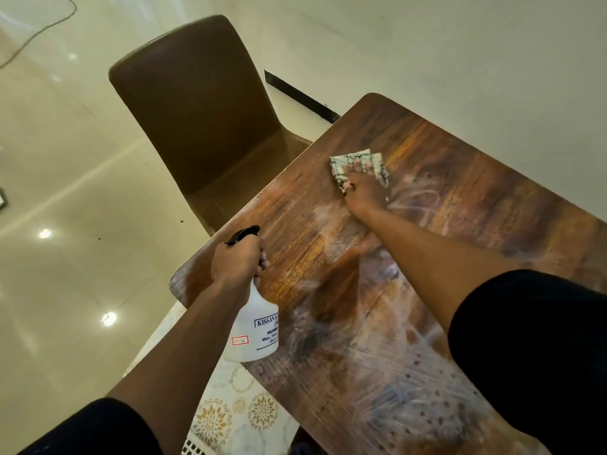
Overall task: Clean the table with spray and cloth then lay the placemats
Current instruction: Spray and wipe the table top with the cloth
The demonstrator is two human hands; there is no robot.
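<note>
A wooden table [460,178] runs from the lower right toward the upper middle, streaked with wet smears. My right hand [363,190] presses flat on a folded checked cloth [358,160] near the table's far end. My left hand [238,261] grips the neck of a white spray bottle [254,330] with a black trigger, held over the table's left edge. A white placemat with gold round patterns [236,412] lies below the table's left edge, partly hidden by my left arm; what it rests on is hidden.
A brown leather chair [200,106] stands pushed against the table's far left side. Glossy cream floor tiles [65,192] spread to the left, with a thin cable at the top left. A pale wall [460,44] runs along the table's right side.
</note>
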